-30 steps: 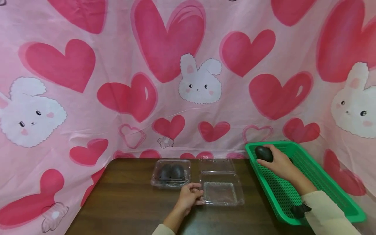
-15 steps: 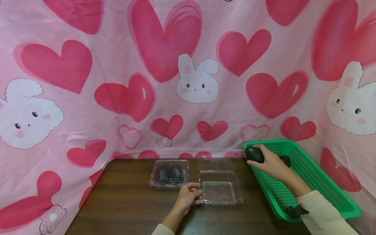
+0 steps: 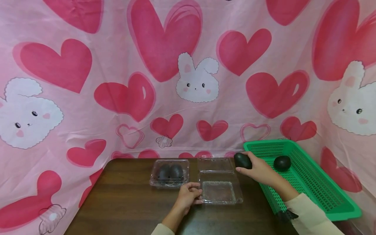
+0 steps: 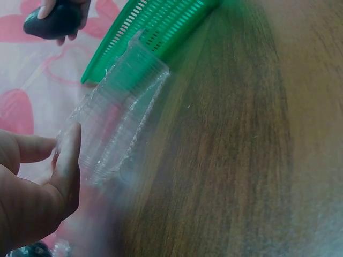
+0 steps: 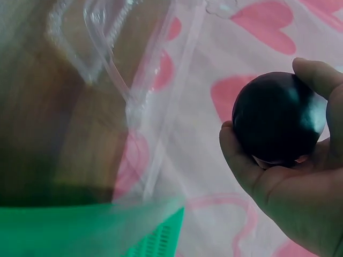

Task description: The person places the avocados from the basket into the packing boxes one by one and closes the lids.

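Note:
My right hand (image 3: 258,168) grips a dark, smooth avocado (image 3: 243,161) between thumb and fingers, just right of an open clear plastic clamshell box (image 3: 220,192). In the right wrist view the avocado (image 5: 278,118) looks round and glossy. Thumb and fingers of my left hand (image 3: 188,197) pinch the left edge of that box, whose lid lies folded back toward the curtain; the left wrist view shows the grip on its rim (image 4: 120,115). Further left stands a closed clear clamshell (image 3: 169,173) with two dark avocados inside.
A green slotted basket (image 3: 329,209) stands at the right, with another dark avocado (image 3: 282,163) lying in it. All this is on a brown wooden table (image 3: 126,202). A pink curtain (image 3: 138,62) with hearts and rabbits hangs behind and at the sides.
My right hand has carried the avocado left, out from over the basket to beside the open clamshell. The avocado left in the basket has come into full view. My left hand stays put.

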`<action>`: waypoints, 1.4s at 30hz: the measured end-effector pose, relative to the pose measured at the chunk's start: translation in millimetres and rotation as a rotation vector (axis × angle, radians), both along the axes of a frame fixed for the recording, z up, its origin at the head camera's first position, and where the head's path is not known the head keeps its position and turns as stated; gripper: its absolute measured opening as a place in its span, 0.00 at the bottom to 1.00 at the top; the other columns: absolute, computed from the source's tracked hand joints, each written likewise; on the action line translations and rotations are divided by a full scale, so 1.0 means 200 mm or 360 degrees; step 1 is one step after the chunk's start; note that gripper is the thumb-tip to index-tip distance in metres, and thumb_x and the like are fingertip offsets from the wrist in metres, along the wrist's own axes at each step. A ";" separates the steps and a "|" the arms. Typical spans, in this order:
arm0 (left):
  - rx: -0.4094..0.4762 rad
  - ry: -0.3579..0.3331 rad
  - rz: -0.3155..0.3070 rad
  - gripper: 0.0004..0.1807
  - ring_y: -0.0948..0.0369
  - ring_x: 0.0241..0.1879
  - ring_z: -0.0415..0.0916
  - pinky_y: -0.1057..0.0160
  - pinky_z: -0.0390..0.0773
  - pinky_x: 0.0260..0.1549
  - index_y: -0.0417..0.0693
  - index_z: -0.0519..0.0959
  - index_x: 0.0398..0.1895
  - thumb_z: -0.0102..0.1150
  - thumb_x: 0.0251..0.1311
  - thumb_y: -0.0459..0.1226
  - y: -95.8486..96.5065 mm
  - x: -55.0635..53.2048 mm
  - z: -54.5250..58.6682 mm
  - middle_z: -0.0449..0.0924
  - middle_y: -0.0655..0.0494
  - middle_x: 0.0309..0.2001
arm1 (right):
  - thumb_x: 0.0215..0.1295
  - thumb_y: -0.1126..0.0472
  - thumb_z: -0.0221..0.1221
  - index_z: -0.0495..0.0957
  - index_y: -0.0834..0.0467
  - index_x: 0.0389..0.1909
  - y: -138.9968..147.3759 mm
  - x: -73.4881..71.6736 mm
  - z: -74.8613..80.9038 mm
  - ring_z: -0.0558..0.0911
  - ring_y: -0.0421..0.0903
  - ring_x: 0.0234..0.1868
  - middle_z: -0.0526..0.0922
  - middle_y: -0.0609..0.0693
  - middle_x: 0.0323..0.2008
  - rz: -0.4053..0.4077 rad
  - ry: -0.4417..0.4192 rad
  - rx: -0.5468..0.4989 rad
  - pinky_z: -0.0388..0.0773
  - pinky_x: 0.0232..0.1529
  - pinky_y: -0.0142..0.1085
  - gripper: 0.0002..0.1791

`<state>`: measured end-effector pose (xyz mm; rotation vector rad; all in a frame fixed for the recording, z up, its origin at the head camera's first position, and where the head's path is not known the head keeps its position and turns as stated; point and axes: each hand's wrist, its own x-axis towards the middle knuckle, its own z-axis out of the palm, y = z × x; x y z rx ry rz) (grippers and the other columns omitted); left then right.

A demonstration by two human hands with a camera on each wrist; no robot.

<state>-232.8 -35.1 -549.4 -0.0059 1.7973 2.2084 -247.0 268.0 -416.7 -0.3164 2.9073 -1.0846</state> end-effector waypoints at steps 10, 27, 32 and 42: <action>0.0007 -0.0006 -0.0001 0.19 0.63 0.24 0.78 0.65 0.88 0.26 0.22 0.70 0.58 0.57 0.65 0.21 0.00 0.01 0.01 0.75 0.55 0.28 | 0.62 0.44 0.70 0.64 0.64 0.69 -0.13 -0.02 -0.12 0.81 0.50 0.41 0.81 0.60 0.52 0.0025 -0.0133 -0.0073 0.86 0.39 0.43 0.44; -0.0019 -0.0007 0.0008 0.19 0.63 0.23 0.77 0.63 0.88 0.27 0.23 0.72 0.58 0.59 0.66 0.22 0.00 0.00 0.00 0.75 0.56 0.28 | 0.62 0.52 0.71 0.68 0.67 0.62 -0.29 -0.04 -0.29 0.81 0.47 0.36 0.82 0.57 0.45 0.0195 -0.0224 -0.0224 0.87 0.36 0.40 0.36; -0.0021 -0.0011 0.0009 0.19 0.63 0.23 0.77 0.63 0.88 0.26 0.24 0.72 0.58 0.59 0.66 0.23 0.00 0.00 0.00 0.75 0.55 0.28 | 0.60 0.53 0.73 0.69 0.66 0.61 -0.33 -0.04 -0.32 0.81 0.48 0.36 0.82 0.57 0.43 0.0163 -0.0268 -0.0199 0.87 0.37 0.43 0.36; -0.0022 -0.0025 -0.0001 0.19 0.63 0.23 0.78 0.62 0.88 0.27 0.24 0.72 0.58 0.59 0.66 0.22 0.00 0.00 0.01 0.76 0.55 0.29 | 0.57 0.48 0.75 0.71 0.65 0.57 -0.38 -0.06 -0.36 0.79 0.48 0.35 0.80 0.55 0.41 0.0043 -0.0405 -0.0114 0.85 0.35 0.42 0.36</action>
